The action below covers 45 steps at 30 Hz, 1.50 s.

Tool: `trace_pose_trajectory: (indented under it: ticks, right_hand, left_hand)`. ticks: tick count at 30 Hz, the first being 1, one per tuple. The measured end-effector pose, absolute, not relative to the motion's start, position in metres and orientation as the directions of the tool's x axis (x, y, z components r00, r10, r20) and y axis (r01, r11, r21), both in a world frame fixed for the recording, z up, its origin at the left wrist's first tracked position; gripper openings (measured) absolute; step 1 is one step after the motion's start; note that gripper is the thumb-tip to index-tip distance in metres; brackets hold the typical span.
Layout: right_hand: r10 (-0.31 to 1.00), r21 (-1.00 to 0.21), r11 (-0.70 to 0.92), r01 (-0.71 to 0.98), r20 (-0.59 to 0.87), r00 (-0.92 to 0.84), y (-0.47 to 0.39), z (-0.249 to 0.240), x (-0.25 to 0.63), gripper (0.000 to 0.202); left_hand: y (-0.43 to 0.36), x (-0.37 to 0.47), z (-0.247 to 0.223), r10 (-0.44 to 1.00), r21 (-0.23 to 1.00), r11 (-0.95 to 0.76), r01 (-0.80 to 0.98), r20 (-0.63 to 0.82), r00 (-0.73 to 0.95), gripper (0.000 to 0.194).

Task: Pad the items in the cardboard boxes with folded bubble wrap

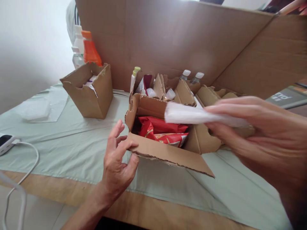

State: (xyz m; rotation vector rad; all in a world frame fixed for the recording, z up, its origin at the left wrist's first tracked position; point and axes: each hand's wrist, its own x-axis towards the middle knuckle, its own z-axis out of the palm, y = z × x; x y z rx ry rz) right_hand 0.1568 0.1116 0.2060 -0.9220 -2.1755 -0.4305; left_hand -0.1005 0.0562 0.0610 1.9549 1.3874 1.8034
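Observation:
A cardboard box (165, 151) with its front flap folded outward stands before me, and red packets (163, 129) lie inside it. My left hand (120, 159) pinches the left end of that flap between thumb and index finger, the other fingers spread. Above the box's right side, my right hand (254, 127) holds a flat white packet (185, 113) between thumb and fingers. The packet is a little blurred, and its right end is partly hidden by the hand.
Several open cardboard boxes (185, 92) with items stand behind. Another box (90, 99) is at the left, with an orange bottle (91, 51) behind it. Clear plastic packaging (40, 110) and a white cable (35, 153) lie left. A large cardboard panel (168, 41) rises behind.

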Motion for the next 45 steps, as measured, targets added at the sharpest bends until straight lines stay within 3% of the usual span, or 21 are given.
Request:
trace_pose_trajectory:
  ticks: [2,4,9,12,15,18,22,29,33,36,39,41,42,45]
  right_hand:
    - [0.334,0.311,0.733,0.605,0.611,-0.718,0.13,0.211,0.127,0.01]
    - [0.241,0.466,0.766,0.443,0.43,-0.87,0.145,0.208,0.1,0.02]
    - [0.203,0.378,0.9,0.217,0.078,-0.976,0.176,0.181,0.052,0.028]
    - [0.2,0.272,0.943,0.192,0.001,-0.98,0.191,0.161,0.041,0.025]
    - [0.244,0.053,0.968,0.245,0.028,-0.969,0.196,0.15,0.047,0.021]
    - [0.32,-0.12,0.945,0.304,0.143,-0.937,0.189,0.151,0.063,0.035]
    - [0.475,-0.053,0.874,0.482,0.297,-0.829,0.175,0.152,0.074,0.036]
    - [0.492,-0.109,0.87,0.481,0.147,-0.858,0.186,0.136,0.052,0.029]
    - [0.532,-0.091,0.845,0.527,0.232,-0.814,0.164,0.155,0.071,0.035]
    - [0.652,-0.161,0.723,0.672,0.482,-0.585,0.117,0.169,0.112,0.032]
    - [0.667,-0.402,0.466,0.788,0.745,-0.014,0.07,0.155,0.164,0.037]
    - [0.646,-0.57,0.396,0.72,0.73,0.223,0.054,0.127,0.191,0.047]
    - [0.687,-0.632,0.39,0.669,0.684,0.245,0.052,0.11,0.2,0.054]
    - [0.865,-0.762,0.373,0.529,0.492,0.098,0.064,0.064,0.198,0.07]
  left_hand:
    - [0.056,-0.099,0.056,0.685,0.661,-0.578,0.478,0.712,-0.157,0.028]
    - [0.058,-0.098,0.053,0.689,0.678,-0.59,0.439,0.706,-0.164,0.029]
    - [0.064,-0.099,0.041,0.675,0.678,-0.643,0.357,0.722,-0.154,0.029]
    - [0.066,-0.1,0.037,0.666,0.676,-0.663,0.323,0.729,-0.158,0.029]
    - [0.067,-0.1,0.035,0.677,0.691,-0.66,0.294,0.717,-0.165,0.028]
    - [0.067,-0.1,0.034,0.68,0.696,-0.663,0.274,0.714,-0.168,0.027]
    - [0.068,-0.101,0.032,0.683,0.696,-0.665,0.272,0.713,-0.156,0.027]
    - [0.07,-0.101,0.028,0.649,0.668,-0.679,0.305,0.74,-0.174,0.025]
    - [0.066,-0.103,0.034,0.668,0.684,-0.659,0.313,0.724,-0.174,0.04]
    - [0.061,-0.112,0.039,0.706,0.745,-0.619,0.249,0.666,-0.24,0.079]
    - [0.059,-0.125,0.041,0.768,0.81,-0.543,0.222,0.586,-0.259,0.096]
    - [0.062,-0.131,0.04,0.819,0.847,-0.486,0.217,0.528,-0.224,0.093]
    - [0.066,-0.131,0.039,0.841,0.86,-0.466,0.208,0.504,-0.198,0.091]
    - [0.085,-0.125,0.036,0.89,0.888,-0.437,0.144,0.45,-0.076,0.078]
